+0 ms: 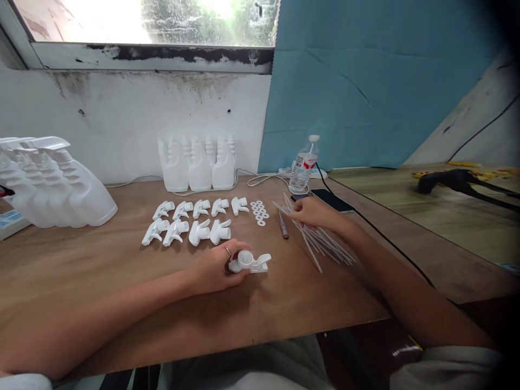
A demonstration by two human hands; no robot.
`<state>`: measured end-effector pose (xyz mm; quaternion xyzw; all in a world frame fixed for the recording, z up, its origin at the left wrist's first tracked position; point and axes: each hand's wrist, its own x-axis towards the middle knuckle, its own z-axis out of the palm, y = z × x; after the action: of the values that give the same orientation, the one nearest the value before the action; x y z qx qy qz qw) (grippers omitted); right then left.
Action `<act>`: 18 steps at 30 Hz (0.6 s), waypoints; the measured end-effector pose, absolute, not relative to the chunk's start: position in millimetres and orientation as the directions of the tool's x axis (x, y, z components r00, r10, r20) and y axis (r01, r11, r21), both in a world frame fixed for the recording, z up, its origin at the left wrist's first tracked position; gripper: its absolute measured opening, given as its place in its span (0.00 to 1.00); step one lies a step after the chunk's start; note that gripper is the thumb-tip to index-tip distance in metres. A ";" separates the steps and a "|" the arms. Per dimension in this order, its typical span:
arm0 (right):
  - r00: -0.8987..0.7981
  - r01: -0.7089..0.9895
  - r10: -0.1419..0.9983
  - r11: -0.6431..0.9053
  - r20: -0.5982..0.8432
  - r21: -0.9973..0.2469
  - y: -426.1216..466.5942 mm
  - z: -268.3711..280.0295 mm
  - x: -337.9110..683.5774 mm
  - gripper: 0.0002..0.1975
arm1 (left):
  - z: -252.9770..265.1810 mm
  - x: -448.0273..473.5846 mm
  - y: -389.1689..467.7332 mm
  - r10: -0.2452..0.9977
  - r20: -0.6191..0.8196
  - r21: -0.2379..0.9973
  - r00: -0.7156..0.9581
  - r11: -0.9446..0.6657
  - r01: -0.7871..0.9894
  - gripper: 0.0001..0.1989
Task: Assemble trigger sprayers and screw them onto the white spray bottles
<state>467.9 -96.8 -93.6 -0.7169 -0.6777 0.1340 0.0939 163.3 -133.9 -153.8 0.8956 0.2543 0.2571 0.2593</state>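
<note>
Lap (284,360) partial, trigger head (252,264) part-hidden

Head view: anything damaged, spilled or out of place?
The window frame has ragged black patches and the white wall below is stained; both look worn. On the table, the thin white tubes lie splayed and crossing, unlike the rowed spray heads. No spill visible.

The brown wooden worktop (162,325) carries white bottles (81,189) at the left of its back edge and three upright bottles (200,170) midway along that edge. Nine white spray heads (199,232) lie in two rows near its middle, small white rings (260,213) just beside them. Towards its right edge lie thin white tubes (320,242) and a dark phone (333,200), with a water bottle (304,168) near the back right corner
</note>
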 end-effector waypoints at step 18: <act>-0.377 0.045 0.744 0.609 0.551 -0.792 -142.6 -44.8 376.2 0.09 | -155.3 163.9 -131.0 0.547 0.374 0.584 0.749 -0.766 0.268 0.17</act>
<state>376.2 -142.6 -44.8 -0.2632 -0.7498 0.3551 0.4923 163.9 -131.0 -155.3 0.8993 0.2268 0.2726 0.2559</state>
